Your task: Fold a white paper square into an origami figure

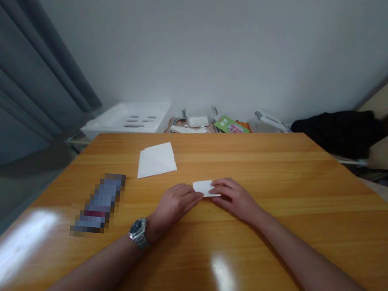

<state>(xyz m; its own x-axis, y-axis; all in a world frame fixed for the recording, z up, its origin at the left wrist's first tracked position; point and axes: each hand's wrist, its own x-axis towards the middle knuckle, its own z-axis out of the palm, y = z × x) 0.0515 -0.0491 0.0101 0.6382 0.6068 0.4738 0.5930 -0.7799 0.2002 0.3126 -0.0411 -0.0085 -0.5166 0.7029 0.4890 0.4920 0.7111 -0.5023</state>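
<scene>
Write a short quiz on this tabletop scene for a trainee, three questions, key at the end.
1. Multiple choice: which thing do the left hand and the right hand both touch?
A) a green booklet
B) a small white paper
C) a grey curtain

2. True or false: the wristwatch is on the left wrist.

3. Open: where does the larger white sheet lie relative to the small white paper?

Key:
1. B
2. True
3. Farther from the person, and to the left.
</scene>
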